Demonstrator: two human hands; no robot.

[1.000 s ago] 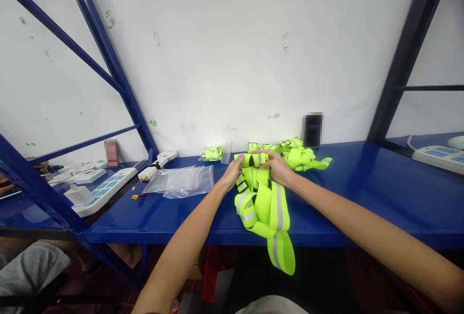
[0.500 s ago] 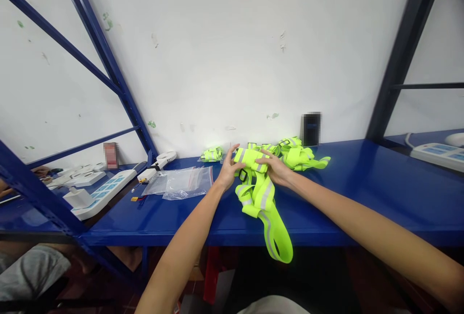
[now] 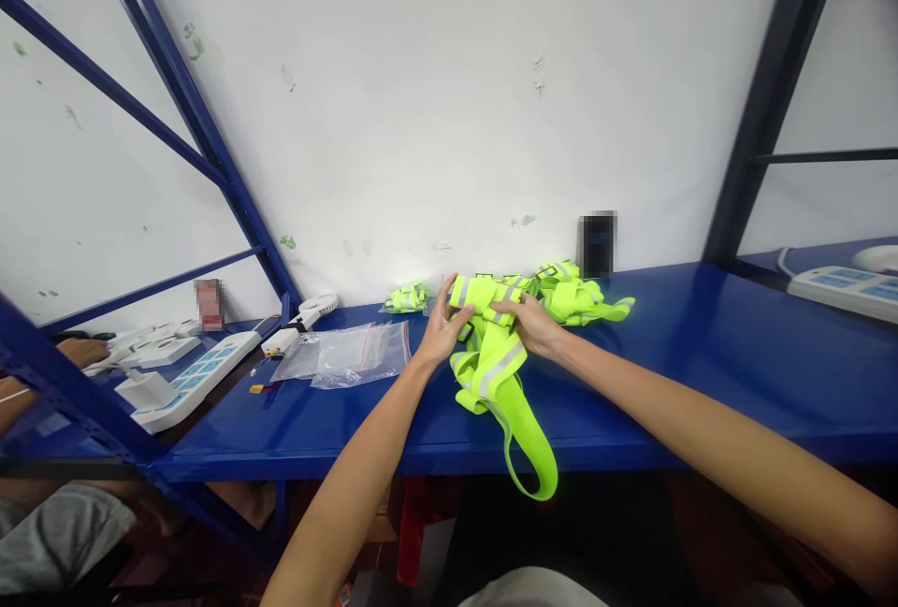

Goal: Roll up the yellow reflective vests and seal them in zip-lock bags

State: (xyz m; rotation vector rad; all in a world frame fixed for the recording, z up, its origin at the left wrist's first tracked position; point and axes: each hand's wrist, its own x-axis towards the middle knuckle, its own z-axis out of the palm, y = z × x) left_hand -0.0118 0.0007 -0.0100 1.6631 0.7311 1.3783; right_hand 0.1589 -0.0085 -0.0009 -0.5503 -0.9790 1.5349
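Observation:
Between my two hands is a neon-yellow reflective strap harness (image 3: 502,366) with silver-grey stripes, its upper part folded into a flat bundle. My left hand (image 3: 443,325) grips the bundle's left end, thumb on the near face. My right hand (image 3: 534,325) pinches the right end. A long loop hangs from the bundle over the table's front edge. A dark buckle shows partly beside my left thumb. Just behind my right hand lies a heap of similar yellow straps (image 3: 579,298). Farther left, a folded yellow bundle (image 3: 407,297) rests near the wall.
Clear zip bags (image 3: 351,354) lie left on the blue table (image 3: 702,354). Beyond them are a white handheld fan (image 3: 301,319), a small wired connector (image 3: 263,388) and a power strip (image 3: 200,381). A dark blurred box (image 3: 597,245) stands by the wall. A co-worker's hand (image 3: 80,352) shows far left.
The hanging loop has swung slightly left and twisted open. My hands keep their grip on the folded part, and the buckle is now more covered. The co-worker's hand has come further into view.

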